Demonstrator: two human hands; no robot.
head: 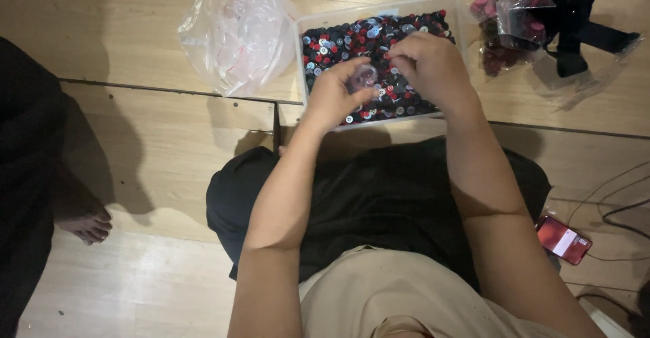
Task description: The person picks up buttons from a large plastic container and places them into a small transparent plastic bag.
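A small clear bag (363,77) is being held over the tub of buttons (379,23), pinched in the left hand (336,94). The right hand (426,64) is hovering just beside it, fingertips pressed together; what they are gripping cannot be told. An empty plastic bag (233,33) is lying left of the tub, a phone (563,240) near the right knee.

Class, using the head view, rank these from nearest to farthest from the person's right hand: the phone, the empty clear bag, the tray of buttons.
1. Tray of buttons, directly under the right hand.
2. Empty clear bag, to the left.
3. Phone, on the floor, lower right.
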